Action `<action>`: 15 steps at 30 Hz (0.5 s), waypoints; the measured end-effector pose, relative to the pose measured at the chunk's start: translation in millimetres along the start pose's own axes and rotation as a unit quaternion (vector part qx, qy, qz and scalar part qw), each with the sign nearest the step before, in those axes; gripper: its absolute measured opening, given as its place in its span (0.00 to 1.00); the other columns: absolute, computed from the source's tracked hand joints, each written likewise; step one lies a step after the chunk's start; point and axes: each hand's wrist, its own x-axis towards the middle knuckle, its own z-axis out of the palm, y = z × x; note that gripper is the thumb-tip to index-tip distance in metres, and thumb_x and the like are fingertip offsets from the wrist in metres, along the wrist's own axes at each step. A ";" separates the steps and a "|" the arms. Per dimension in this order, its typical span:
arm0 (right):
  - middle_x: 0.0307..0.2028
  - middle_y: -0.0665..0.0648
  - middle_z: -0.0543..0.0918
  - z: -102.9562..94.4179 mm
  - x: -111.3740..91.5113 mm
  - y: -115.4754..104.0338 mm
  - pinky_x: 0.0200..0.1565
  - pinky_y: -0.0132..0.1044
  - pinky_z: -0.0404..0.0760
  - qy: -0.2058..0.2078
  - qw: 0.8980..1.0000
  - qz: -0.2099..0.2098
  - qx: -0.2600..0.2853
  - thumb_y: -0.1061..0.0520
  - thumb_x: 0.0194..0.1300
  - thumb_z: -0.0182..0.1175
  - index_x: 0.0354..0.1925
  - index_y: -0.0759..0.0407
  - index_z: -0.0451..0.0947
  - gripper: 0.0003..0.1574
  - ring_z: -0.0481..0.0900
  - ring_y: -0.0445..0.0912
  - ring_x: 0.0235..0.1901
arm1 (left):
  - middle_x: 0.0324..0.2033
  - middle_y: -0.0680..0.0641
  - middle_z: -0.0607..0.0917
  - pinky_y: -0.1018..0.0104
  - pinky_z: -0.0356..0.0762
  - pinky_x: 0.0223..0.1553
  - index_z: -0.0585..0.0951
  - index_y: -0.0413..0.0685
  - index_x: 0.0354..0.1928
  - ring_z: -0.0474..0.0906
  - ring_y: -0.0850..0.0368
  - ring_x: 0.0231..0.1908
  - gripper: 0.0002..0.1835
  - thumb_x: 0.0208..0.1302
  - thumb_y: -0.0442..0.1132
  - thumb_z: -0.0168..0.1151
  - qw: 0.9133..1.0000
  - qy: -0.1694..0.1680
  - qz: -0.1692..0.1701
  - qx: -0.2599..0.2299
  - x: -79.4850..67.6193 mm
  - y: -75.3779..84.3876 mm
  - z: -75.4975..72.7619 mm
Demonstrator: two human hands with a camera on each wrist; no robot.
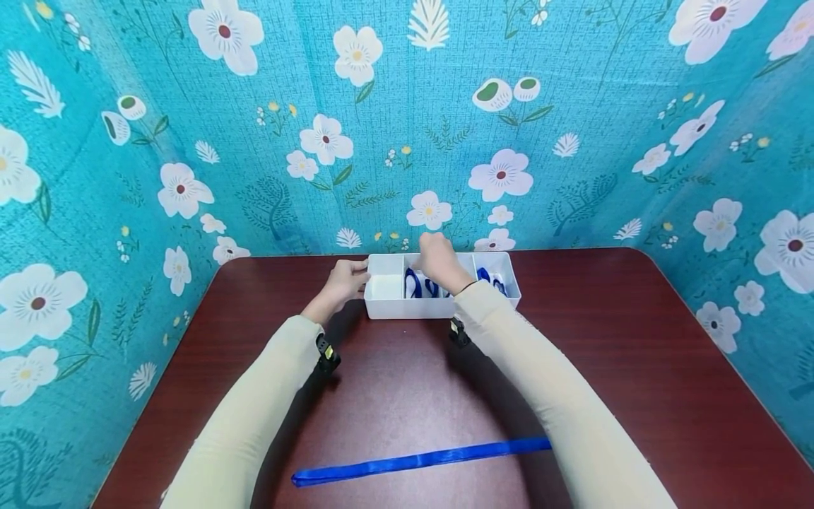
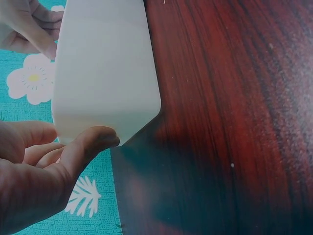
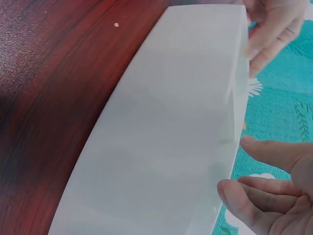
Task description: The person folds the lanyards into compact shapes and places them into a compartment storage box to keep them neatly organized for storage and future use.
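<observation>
A white divided box (image 1: 410, 309) stands near the table's far edge. My left hand (image 1: 344, 284) grips its left end; in the left wrist view the thumb lies on the end wall and the fingers are at the upper rim. Over the middle compartment is my right hand (image 1: 440, 261), with thumb and fingers apart (image 3: 274, 191) in the right wrist view and nothing seen between them. Dark blue curled strips (image 1: 416, 284) lie in the middle compartment, partly hidden by this hand. More blue strips (image 1: 486, 274) lie in the right compartment. The left compartment (image 1: 386, 286) shows its bare white floor.
A long flat blue ribbon (image 1: 416, 461) lies across the dark red wooden table (image 1: 394, 396) near the front, its right end passing under my right forearm. A turquoise flowered cloth (image 1: 394, 141) hangs behind and at both sides of the table.
</observation>
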 end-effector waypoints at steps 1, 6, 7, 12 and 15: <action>0.17 0.52 0.65 -2.2 -0.5 1.1 0.24 0.36 0.70 0.001 1.000 0.002 0.003 0.57 0.63 0.71 0.21 0.58 0.66 0.24 0.64 0.44 0.17 | 0.63 0.33 0.75 0.47 0.79 0.52 0.61 0.37 0.74 0.79 0.39 0.55 0.27 0.77 0.29 0.49 1.000 0.000 0.000 -0.001 0.0 0.0 0.1; 0.12 0.48 0.54 -10.1 -3.2 9.2 0.21 0.33 0.65 -0.003 1.000 0.008 0.018 0.55 0.63 0.71 0.14 0.53 0.58 0.33 0.56 0.41 0.12 | 0.63 0.33 0.75 0.47 0.79 0.52 0.61 0.37 0.74 0.79 0.39 0.55 0.26 0.77 0.29 0.49 1.000 0.000 0.000 -0.002 -0.6 0.0 0.7; 0.11 0.47 0.53 -11.1 -3.9 11.1 0.20 0.33 0.64 -0.004 1.000 0.008 0.023 0.55 0.63 0.71 0.12 0.53 0.57 0.35 0.53 0.40 0.12 | 0.63 0.33 0.75 0.47 0.79 0.52 0.61 0.37 0.74 0.79 0.39 0.55 0.26 0.77 0.30 0.49 1.000 0.000 0.000 -0.001 -0.8 0.1 0.7; 0.10 0.46 0.48 -16.6 -10.1 20.1 0.18 0.32 0.54 0.000 0.998 -0.001 0.057 0.57 0.63 0.71 0.09 0.51 0.53 0.40 0.45 0.39 0.12 | 0.63 0.33 0.75 0.47 0.79 0.51 0.62 0.38 0.74 0.80 0.40 0.55 0.26 0.77 0.30 0.50 1.000 0.005 -0.002 0.006 -1.7 -0.4 0.3; 0.12 0.46 0.46 -20.0 -15.8 24.3 0.18 0.31 0.50 0.016 0.998 -0.013 0.067 0.58 0.63 0.70 0.09 0.51 0.51 0.41 0.43 0.39 0.13 | 0.62 0.33 0.76 0.47 0.80 0.50 0.63 0.38 0.73 0.80 0.39 0.54 0.26 0.76 0.30 0.51 1.000 0.010 0.001 0.012 -2.6 -0.7 0.1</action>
